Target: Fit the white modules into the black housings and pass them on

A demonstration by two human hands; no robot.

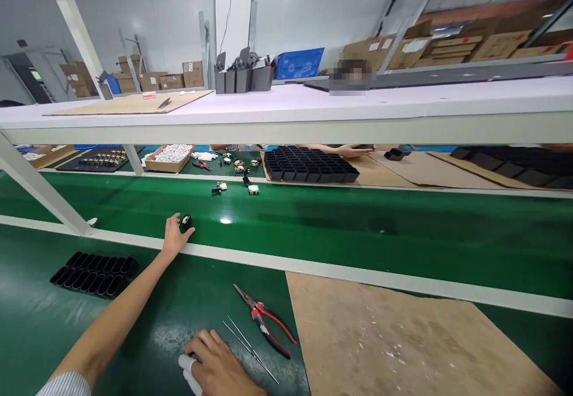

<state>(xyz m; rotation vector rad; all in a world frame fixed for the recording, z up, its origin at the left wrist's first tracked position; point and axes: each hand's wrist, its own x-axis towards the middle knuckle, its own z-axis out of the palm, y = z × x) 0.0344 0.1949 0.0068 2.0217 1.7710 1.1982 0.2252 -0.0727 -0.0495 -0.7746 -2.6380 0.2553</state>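
Observation:
My left hand (173, 238) reaches over the green conveyor belt (340, 223), thumb and fingers around a small black part (186, 222) with a pale spot on it. The hand seems to grip the part at its sides. Low in the view, my right hand (219, 367) rests on the green work surface with slightly bent fingers, white covers on some of them, and nothing visible in it. Tweezers (251, 349) lie just right of it, beside long-nose pliers (264, 318) with red and black handles. A black tray (94, 274) of oval pockets sits left of my left forearm.
A brown board (403, 336) covers the right of the work surface. Small assemblies (253, 189) lie along the belt's far side. Beyond are a black grid tray (308, 164), a box of white parts (172, 158) and a co-worker's hand (356, 151). A white shelf (286, 113) spans overhead.

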